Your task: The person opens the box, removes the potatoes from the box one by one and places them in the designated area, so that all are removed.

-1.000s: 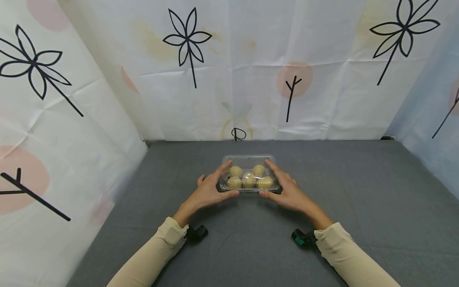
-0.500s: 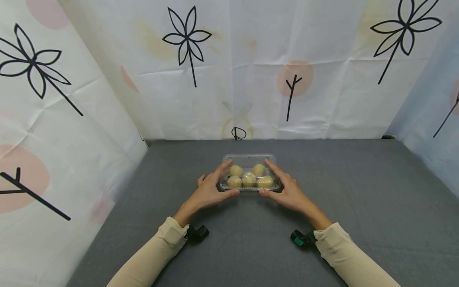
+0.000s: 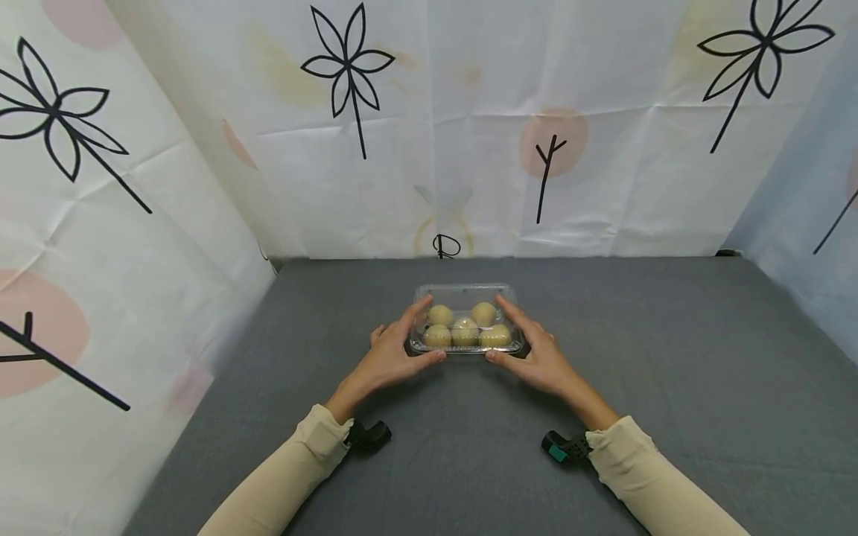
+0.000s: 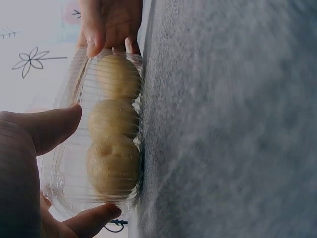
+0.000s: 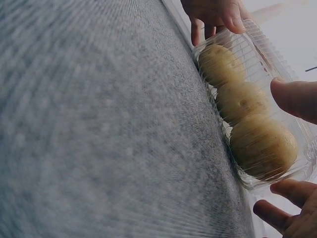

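Note:
A clear plastic clamshell box sits toward the back of the table in the head view, with its lid down. Inside it lie several round, pale yellow potatoes, seen closely through the ribbed wall in both wrist views. My left hand grips the box's left end, thumb along the near side and index finger on the lid. At the opposite end my right hand holds it the same way. In the left wrist view the box's base is right at the grey cloth.
Grey cloth covers the table. White fabric with flower drawings hangs behind it and on both sides. A black wrist camera sits at the left cuff, and another black camera at the right.
Both hands keep their hold on the plastic box, which stays put on the table. The whole head view has shifted up slightly.

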`<state>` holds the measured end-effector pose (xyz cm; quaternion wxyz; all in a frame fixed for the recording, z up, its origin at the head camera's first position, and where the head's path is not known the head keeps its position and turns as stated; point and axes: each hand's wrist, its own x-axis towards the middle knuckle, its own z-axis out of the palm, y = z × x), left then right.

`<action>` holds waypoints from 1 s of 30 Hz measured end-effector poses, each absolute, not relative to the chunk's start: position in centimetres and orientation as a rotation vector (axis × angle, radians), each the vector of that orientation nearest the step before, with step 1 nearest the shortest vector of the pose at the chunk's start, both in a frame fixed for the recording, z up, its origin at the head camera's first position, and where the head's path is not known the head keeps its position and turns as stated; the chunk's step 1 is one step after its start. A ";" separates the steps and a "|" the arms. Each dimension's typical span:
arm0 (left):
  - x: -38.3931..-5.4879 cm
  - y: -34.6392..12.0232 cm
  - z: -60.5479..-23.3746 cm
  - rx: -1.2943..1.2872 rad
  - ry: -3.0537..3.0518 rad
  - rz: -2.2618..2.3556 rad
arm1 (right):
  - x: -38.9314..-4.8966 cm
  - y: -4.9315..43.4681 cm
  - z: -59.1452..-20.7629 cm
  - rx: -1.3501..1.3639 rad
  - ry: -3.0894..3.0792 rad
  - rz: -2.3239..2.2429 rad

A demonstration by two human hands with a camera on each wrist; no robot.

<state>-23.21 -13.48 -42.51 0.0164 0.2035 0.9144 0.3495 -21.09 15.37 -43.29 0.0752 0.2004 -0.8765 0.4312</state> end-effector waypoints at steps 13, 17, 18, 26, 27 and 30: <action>-23.0 -13.7 -42.4 0.637 2.828 1.094 | -20.9 15.5 -43.0 0.604 -2.671 1.409; -23.1 -13.7 -42.4 0.644 2.829 1.100 | -21.0 15.6 -42.9 0.613 -2.667 1.459; -23.1 -13.7 -42.4 0.647 2.828 1.104 | -21.1 15.7 -42.9 0.614 -2.667 1.468; -23.1 -13.9 -42.4 0.676 2.811 1.114 | -21.0 15.9 -42.9 0.651 -2.667 1.513; -23.1 -13.9 -42.4 0.682 2.812 1.112 | -21.0 16.0 -42.9 0.658 -2.664 1.520; -23.2 -14.1 -42.4 0.691 2.807 1.109 | -21.1 16.1 -42.9 0.675 -2.650 1.559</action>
